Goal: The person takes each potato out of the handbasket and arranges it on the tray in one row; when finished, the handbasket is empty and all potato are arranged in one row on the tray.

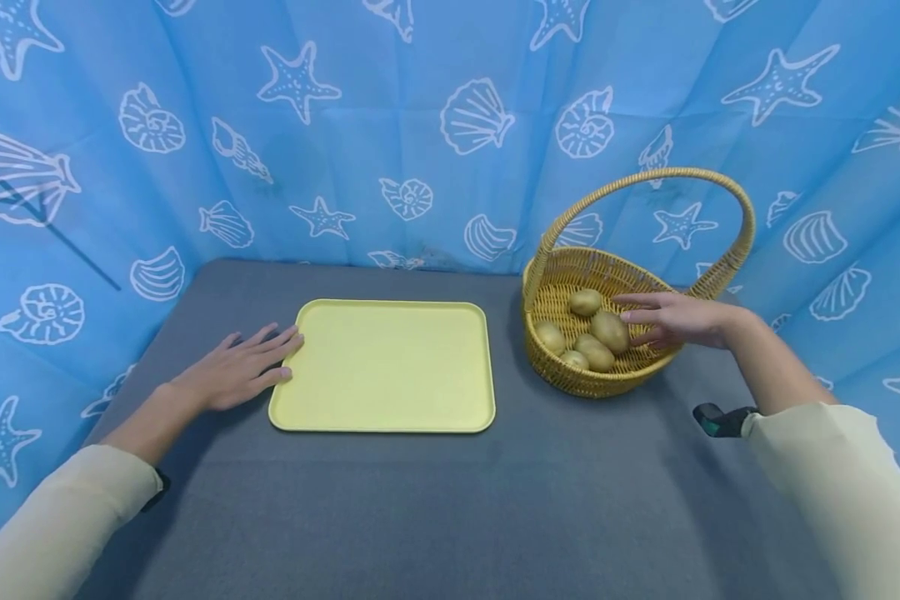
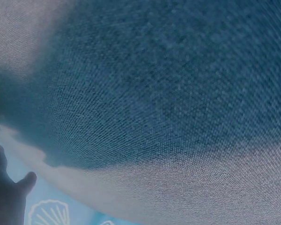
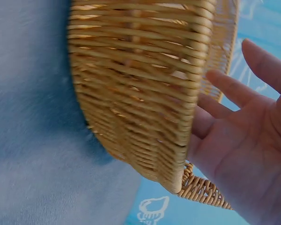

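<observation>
My right hand point(image 1: 678, 321) reaches over the right rim of the wicker basket point(image 1: 577, 383), fingers extended and spread. In the basket lie several smooth, oval, yellow-brown pieces point(image 1: 610, 332) that look like small potatoes; the fingertips are close to the nearest one. From the right wrist view, the hand point(image 3: 253, 126) is palm toward the camera beside the basket wall point(image 3: 140, 89), part of its fingers hidden behind the rim. At the left edge of a yellow tray point(image 1: 382, 367), my left hand point(image 1: 240, 367) lies flat with fingers straight, fingertips over the rim.
A grey cloth covers the table point(image 1: 435, 517). The basket's tall arched handle point(image 1: 645, 175) rises above the right wrist's far side. Behind the table hangs a blue curtain point(image 1: 390, 108) with white shells and starfish, which also runs along both sides.
</observation>
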`<state>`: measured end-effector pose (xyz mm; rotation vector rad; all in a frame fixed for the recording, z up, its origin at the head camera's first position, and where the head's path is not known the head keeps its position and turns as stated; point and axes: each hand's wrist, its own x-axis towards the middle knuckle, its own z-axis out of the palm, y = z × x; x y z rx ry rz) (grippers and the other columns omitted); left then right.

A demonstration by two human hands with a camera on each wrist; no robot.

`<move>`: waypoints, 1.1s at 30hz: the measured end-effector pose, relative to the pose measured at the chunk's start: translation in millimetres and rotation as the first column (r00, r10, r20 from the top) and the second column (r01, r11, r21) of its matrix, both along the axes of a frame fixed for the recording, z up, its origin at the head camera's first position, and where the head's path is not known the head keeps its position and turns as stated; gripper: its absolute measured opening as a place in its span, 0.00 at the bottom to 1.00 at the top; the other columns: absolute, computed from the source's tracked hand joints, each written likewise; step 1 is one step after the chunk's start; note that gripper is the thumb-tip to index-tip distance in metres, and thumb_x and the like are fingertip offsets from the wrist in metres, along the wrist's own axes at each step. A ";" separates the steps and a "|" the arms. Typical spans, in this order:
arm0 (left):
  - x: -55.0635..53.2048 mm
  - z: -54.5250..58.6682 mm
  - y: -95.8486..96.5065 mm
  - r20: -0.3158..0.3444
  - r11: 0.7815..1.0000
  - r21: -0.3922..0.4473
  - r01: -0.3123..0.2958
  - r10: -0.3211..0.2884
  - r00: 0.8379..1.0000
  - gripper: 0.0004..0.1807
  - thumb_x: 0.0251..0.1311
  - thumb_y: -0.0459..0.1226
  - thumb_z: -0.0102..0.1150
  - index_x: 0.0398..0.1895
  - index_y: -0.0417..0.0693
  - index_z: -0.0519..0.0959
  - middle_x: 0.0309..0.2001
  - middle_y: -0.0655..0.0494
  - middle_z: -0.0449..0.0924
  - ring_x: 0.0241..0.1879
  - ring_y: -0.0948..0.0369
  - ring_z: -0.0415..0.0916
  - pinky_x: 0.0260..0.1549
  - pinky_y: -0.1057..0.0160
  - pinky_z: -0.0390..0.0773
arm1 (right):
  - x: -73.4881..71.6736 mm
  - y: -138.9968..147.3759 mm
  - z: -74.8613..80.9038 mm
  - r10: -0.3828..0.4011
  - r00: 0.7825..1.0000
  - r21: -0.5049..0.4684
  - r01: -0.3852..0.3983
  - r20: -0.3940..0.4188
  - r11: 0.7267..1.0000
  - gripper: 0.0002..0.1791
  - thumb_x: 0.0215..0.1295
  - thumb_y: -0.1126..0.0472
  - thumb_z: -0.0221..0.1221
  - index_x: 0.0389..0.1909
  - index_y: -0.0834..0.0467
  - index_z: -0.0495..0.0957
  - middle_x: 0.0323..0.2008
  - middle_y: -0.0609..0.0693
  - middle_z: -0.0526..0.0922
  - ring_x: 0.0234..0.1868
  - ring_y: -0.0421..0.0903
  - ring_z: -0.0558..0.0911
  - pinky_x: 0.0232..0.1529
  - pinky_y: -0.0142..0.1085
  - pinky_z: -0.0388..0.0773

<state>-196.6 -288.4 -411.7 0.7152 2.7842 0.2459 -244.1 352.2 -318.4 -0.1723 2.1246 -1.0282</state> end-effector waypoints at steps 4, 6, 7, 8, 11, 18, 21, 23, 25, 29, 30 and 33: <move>0.4 0.2 -0.1 -0.004 1.000 0.000 0.001 -0.001 1.000 0.36 0.77 0.56 0.39 0.80 0.50 0.52 0.79 0.46 0.48 0.77 0.40 0.41 0.64 0.26 0.40 | -8.9 2.2 0.1 -0.043 0.995 -0.002 0.043 0.085 0.999 0.42 0.80 0.48 0.45 0.79 0.61 0.33 0.76 0.72 0.38 0.69 0.71 0.64 0.64 0.59 0.66; 0.3 0.3 -0.2 -0.002 1.000 -0.003 0.002 -0.002 1.000 0.36 0.76 0.57 0.39 0.80 0.50 0.52 0.79 0.46 0.48 0.77 0.40 0.41 0.64 0.26 0.40 | -12.2 1.1 -0.3 -0.035 0.994 0.023 0.033 0.104 0.999 0.41 0.80 0.49 0.45 0.79 0.63 0.36 0.75 0.73 0.40 0.68 0.71 0.64 0.63 0.57 0.69; 0.3 0.3 -0.4 0.001 1.000 -0.001 0.001 -0.001 1.000 0.36 0.76 0.57 0.39 0.80 0.50 0.51 0.79 0.46 0.48 0.77 0.40 0.40 0.64 0.26 0.40 | -13.5 0.1 -0.6 -0.029 0.994 0.034 0.025 0.110 0.999 0.40 0.80 0.49 0.45 0.79 0.63 0.38 0.75 0.74 0.41 0.68 0.71 0.64 0.62 0.56 0.70; 0.3 0.2 -0.4 0.003 1.000 0.000 0.001 -0.001 1.000 0.36 0.76 0.57 0.39 0.80 0.50 0.51 0.79 0.46 0.48 0.77 0.40 0.40 0.64 0.26 0.40 | -14.7 -0.8 -1.0 -0.026 0.993 0.045 0.021 0.115 0.999 0.39 0.80 0.49 0.45 0.79 0.63 0.39 0.75 0.74 0.43 0.68 0.71 0.65 0.62 0.56 0.71; 0.0 -0.5 -0.5 0.004 1.000 0.006 0.003 -0.003 1.000 0.36 0.76 0.57 0.39 0.80 0.51 0.51 0.79 0.47 0.48 0.77 0.40 0.40 0.64 0.25 0.40 | -17.7 -3.7 -3.3 -0.035 0.990 0.052 0.029 0.133 0.998 0.37 0.80 0.49 0.45 0.79 0.63 0.43 0.74 0.74 0.47 0.67 0.71 0.66 0.61 0.55 0.73; 0.6 0.1 -0.3 -0.001 1.000 0.017 0.007 -0.007 1.000 0.36 0.76 0.57 0.39 0.80 0.51 0.52 0.79 0.47 0.47 0.77 0.40 0.40 0.64 0.26 0.41 | -24.1 -8.6 -10.7 -0.081 0.987 0.036 0.077 0.140 0.996 0.35 0.79 0.56 0.46 0.79 0.60 0.45 0.73 0.73 0.49 0.67 0.68 0.67 0.59 0.53 0.75; 1.5 0.3 -1.1 0.000 1.000 0.023 0.006 -0.006 1.000 0.36 0.76 0.56 0.40 0.80 0.51 0.52 0.79 0.47 0.47 0.77 0.40 0.41 0.64 0.26 0.40 | -27.1 -12.2 -13.4 -0.071 0.989 0.037 0.067 0.128 0.997 0.35 0.78 0.59 0.48 0.79 0.61 0.44 0.72 0.74 0.50 0.67 0.68 0.67 0.59 0.53 0.75; 1.8 0.8 -1.1 -0.001 1.000 0.024 0.006 -0.006 1.000 0.36 0.76 0.56 0.40 0.80 0.51 0.52 0.79 0.48 0.47 0.77 0.40 0.41 0.64 0.26 0.40 | -28.2 -14.1 -14.0 -0.066 0.992 0.038 0.062 0.111 0.997 0.35 0.78 0.61 0.48 0.79 0.62 0.45 0.71 0.74 0.53 0.64 0.65 0.70 0.59 0.52 0.75; 1.7 1.2 -0.6 -0.002 1.000 0.023 0.005 -0.005 1.000 0.36 0.76 0.56 0.40 0.80 0.51 0.52 0.79 0.47 0.47 0.77 0.40 0.41 0.64 0.26 0.41 | -29.0 -15.5 -14.1 -0.063 0.994 0.042 0.059 0.089 0.997 0.35 0.77 0.62 0.49 0.78 0.64 0.45 0.67 0.73 0.59 0.58 0.60 0.75 0.58 0.51 0.76; 1.8 1.1 -0.4 -0.004 1.000 0.019 0.005 -0.005 1.000 0.36 0.76 0.56 0.39 0.80 0.51 0.52 0.79 0.47 0.47 0.77 0.40 0.41 0.64 0.26 0.41 | -29.6 -18.7 -14.9 -0.074 0.997 0.059 0.072 0.037 0.996 0.34 0.76 0.64 0.51 0.77 0.66 0.49 0.57 0.64 0.70 0.48 0.51 0.80 0.54 0.47 0.78; 1.9 1.0 -0.3 -0.003 1.000 0.021 0.005 -0.005 1.000 0.36 0.76 0.56 0.40 0.80 0.51 0.52 0.79 0.47 0.47 0.77 0.41 0.41 0.64 0.26 0.41 | -29.5 -19.4 -15.1 -0.077 0.997 0.062 0.075 0.022 0.995 0.34 0.76 0.64 0.52 0.77 0.66 0.51 0.55 0.61 0.72 0.47 0.50 0.81 0.54 0.47 0.79; 3.1 1.1 -1.2 0.007 1.000 0.031 0.004 -0.004 1.000 0.36 0.77 0.56 0.40 0.80 0.50 0.52 0.79 0.47 0.47 0.77 0.41 0.41 0.64 0.26 0.41 | -29.3 -21.5 -17.4 -0.066 0.998 0.058 0.067 -0.024 0.996 0.33 0.75 0.66 0.52 0.75 0.69 0.52 0.49 0.59 0.75 0.47 0.51 0.83 0.55 0.48 0.79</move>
